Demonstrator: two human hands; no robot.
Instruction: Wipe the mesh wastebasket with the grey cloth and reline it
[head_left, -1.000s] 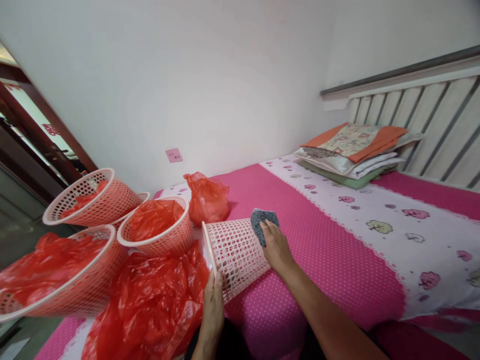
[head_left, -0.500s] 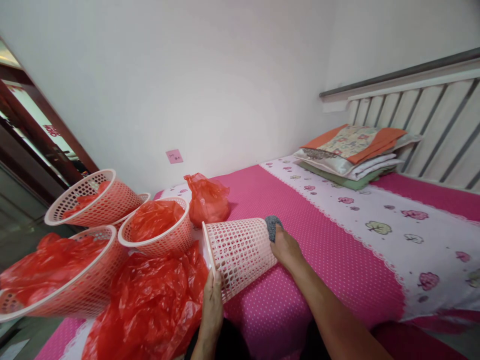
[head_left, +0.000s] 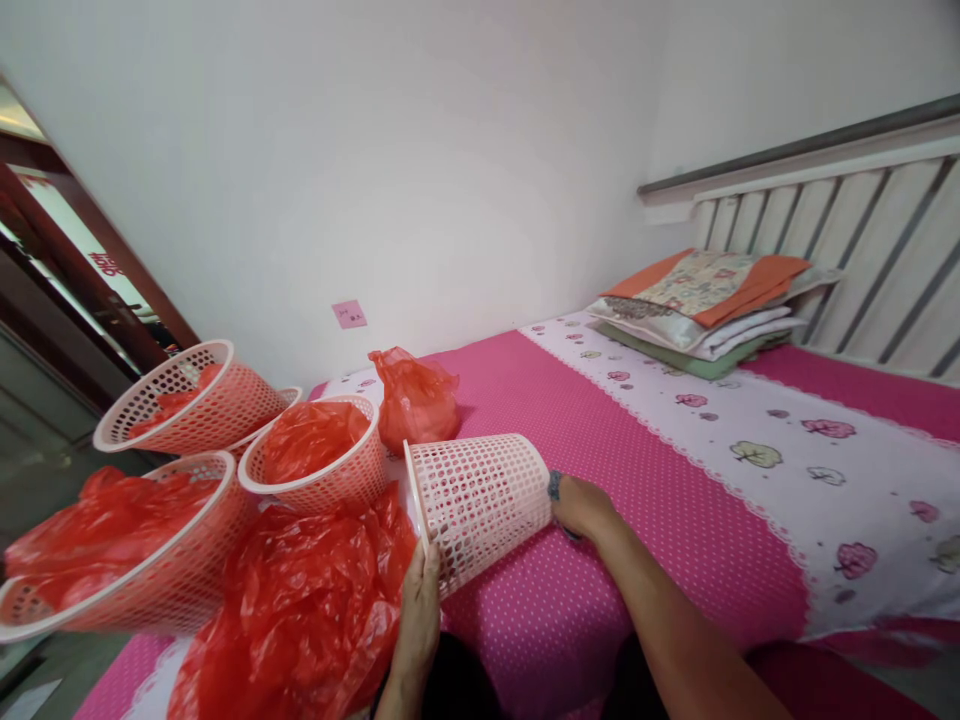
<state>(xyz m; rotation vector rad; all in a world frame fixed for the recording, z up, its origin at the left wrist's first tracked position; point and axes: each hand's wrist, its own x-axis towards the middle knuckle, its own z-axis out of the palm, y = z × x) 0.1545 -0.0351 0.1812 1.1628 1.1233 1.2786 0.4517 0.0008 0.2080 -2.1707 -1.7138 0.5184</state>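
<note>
A pale pink perforated plastic basket (head_left: 480, 500) lies tipped on its side on the bed, its rim facing left. My left hand (head_left: 421, 605) grips the near part of that rim. At the basket's base, my right hand (head_left: 583, 508) is closed around a grey-blue cloth (head_left: 555, 487), pressed near the bottom. Most of the cloth is hidden by the fingers. Left of the basket spreads a crumpled red plastic bag (head_left: 300, 610). Just behind it stands a bunched red bag (head_left: 416, 405) with something inside that I cannot make out.
Several more pink baskets stand at the left: one (head_left: 322, 490) near the middle, one (head_left: 165, 575) in front, one (head_left: 202, 405) tilted behind, with red bags inside. Folded bedding (head_left: 705, 300) is stacked by the headboard (head_left: 840, 260). The pink dotted bedspread (head_left: 570, 400) meets a white wall.
My right hand has slid the cloth down and slightly right across the basket's base. My left hand keeps its hold on the rim, and the basket has barely shifted.
</note>
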